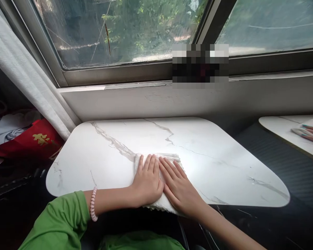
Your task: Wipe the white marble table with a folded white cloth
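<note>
We observe the left hand [147,185] and right hand [179,189] laid flat, fingers extended and grasping nothing, upon a white cloth [165,203]. We find the cloth at the near edge of the white, grey-veined bench [214,163], below a window [146,34].

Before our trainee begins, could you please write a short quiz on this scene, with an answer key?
1. What do the left hand and right hand both rest on?
2. Fill in the blank: the pink coiled band is worn on the person's ____.
3. True or false: the left hand is clenched into a fist.

Key:
1. A white cloth, which lies on the marble-patterned table.
2. Left arm.
3. False; its fingers are extended over the cloth.
</note>
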